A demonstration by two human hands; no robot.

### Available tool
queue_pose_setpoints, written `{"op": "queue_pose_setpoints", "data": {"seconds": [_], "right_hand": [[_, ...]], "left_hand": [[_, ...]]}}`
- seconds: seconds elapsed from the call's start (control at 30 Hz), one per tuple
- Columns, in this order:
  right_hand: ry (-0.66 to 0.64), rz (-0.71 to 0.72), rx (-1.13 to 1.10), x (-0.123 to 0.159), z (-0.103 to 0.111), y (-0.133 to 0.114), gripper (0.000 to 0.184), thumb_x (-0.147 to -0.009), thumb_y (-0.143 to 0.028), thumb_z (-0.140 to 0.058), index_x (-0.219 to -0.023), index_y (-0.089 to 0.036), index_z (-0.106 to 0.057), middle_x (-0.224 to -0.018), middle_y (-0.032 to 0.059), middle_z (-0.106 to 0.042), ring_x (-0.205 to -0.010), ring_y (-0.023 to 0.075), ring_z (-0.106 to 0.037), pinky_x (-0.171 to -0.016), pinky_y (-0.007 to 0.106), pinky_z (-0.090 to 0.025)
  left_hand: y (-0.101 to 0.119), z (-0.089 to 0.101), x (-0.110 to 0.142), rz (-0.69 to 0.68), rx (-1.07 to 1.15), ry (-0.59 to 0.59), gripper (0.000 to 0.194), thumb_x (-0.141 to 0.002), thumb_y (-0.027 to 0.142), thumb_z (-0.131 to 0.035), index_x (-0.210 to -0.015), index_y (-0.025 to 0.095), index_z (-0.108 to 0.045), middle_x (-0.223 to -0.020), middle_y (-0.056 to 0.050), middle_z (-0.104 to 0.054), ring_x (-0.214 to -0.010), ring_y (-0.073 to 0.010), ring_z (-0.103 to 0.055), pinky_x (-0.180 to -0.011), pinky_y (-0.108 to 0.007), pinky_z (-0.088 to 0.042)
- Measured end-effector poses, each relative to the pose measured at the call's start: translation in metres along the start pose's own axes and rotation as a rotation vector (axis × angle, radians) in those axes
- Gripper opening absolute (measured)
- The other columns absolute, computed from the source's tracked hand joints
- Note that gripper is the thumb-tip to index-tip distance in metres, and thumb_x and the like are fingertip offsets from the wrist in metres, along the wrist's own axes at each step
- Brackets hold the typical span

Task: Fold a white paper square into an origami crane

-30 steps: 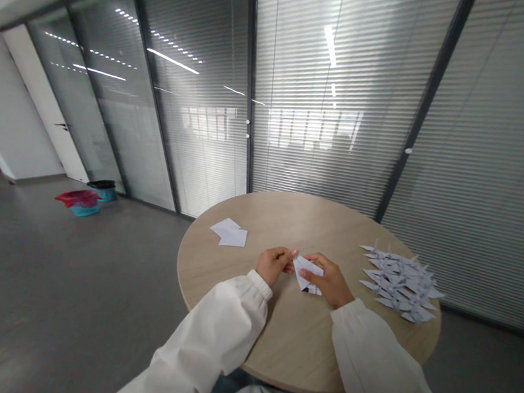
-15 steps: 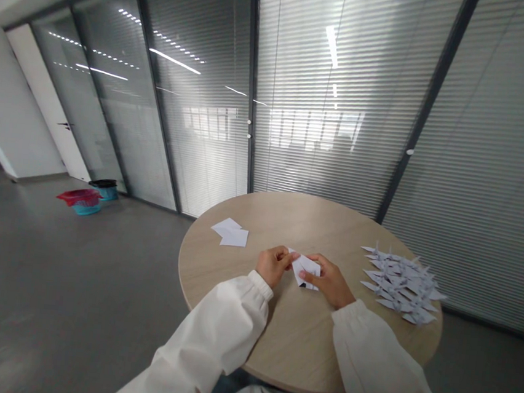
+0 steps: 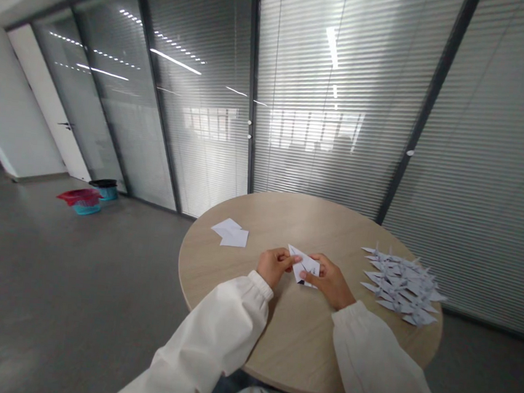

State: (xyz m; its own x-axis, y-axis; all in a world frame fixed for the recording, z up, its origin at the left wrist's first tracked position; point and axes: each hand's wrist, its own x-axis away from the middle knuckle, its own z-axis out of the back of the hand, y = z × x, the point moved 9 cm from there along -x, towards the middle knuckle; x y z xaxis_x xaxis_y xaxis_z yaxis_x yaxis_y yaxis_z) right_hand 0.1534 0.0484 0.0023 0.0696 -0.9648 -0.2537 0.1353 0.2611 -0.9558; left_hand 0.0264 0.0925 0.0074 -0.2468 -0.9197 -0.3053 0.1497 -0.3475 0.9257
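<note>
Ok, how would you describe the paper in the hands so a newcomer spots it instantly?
On the round wood-topped table, look at the near side, where the left hand and right hand meet. The folded white paper between them is the only piece in hand: the loose white sheets lie flat to its left, and the heap of origami cranes sits to its right.

Baggy cream-white sleeves, puffed above gathered elastic cuffs; bare hands.
</note>
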Motion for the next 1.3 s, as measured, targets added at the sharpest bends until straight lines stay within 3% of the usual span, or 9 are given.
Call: {"op": "queue_pose_setpoints", "data": {"seconds": [0.43, 0.73, 1.03, 1.3], "right_hand": [[-0.053, 0.023, 0.045, 0.0, -0.005, 0.001, 0.042, -0.063, -0.032, -0.065, -0.098, -0.015, -0.05, -0.08, 0.0022, -0.064, -0.069, 0.0161, -0.06, -0.061, 0.028, -0.048], [-0.009, 0.022, 0.034, 0.0, -0.001, -0.001, 0.041, -0.063, -0.035, -0.066, -0.095, -0.017, -0.051, -0.077, 0.0024, -0.064, -0.068, 0.0179, -0.061, -0.059, 0.027, -0.047], [-0.023, -0.001, 0.033, 0.001, -0.002, -0.001, 0.044, -0.06, -0.035, -0.067, -0.097, -0.016, -0.051, -0.076, 0.0025, -0.066, -0.066, 0.0177, -0.061, -0.057, 0.027, -0.046], [0.053, 0.02, 0.043, 0.002, 0.007, -0.008, 0.039, -0.062, -0.036, -0.067, -0.092, -0.016, -0.053, -0.072, 0.0024, -0.065, -0.064, 0.0176, -0.06, -0.055, 0.025, -0.045]], "left_hand": [[0.02, 0.008, 0.007, -0.023, -0.186, 0.051, 0.038, -0.065, 0.051, -0.057, -0.054, 0.014, -0.057, -0.047, 0.001, -0.054, -0.044, -0.0079, -0.046, -0.045, -0.019, -0.032], [0.003, -0.005, 0.003, 0.014, -0.034, -0.041, 0.038, -0.06, 0.05, -0.062, -0.061, 0.012, -0.058, -0.049, 0.002, -0.052, -0.048, -0.0092, -0.048, -0.047, -0.02, -0.035], [0.018, 0.0, 0.009, -0.058, -0.243, -0.009, 0.038, -0.065, 0.05, -0.057, -0.056, 0.013, -0.057, -0.049, 0.002, -0.053, -0.046, -0.008, -0.044, -0.046, -0.02, -0.03], [0.011, -0.01, 0.005, -0.023, -0.082, -0.094, 0.036, -0.065, 0.048, -0.059, -0.067, 0.013, -0.061, -0.052, 0.001, -0.054, -0.047, -0.0082, -0.045, -0.048, -0.019, -0.033]]}}
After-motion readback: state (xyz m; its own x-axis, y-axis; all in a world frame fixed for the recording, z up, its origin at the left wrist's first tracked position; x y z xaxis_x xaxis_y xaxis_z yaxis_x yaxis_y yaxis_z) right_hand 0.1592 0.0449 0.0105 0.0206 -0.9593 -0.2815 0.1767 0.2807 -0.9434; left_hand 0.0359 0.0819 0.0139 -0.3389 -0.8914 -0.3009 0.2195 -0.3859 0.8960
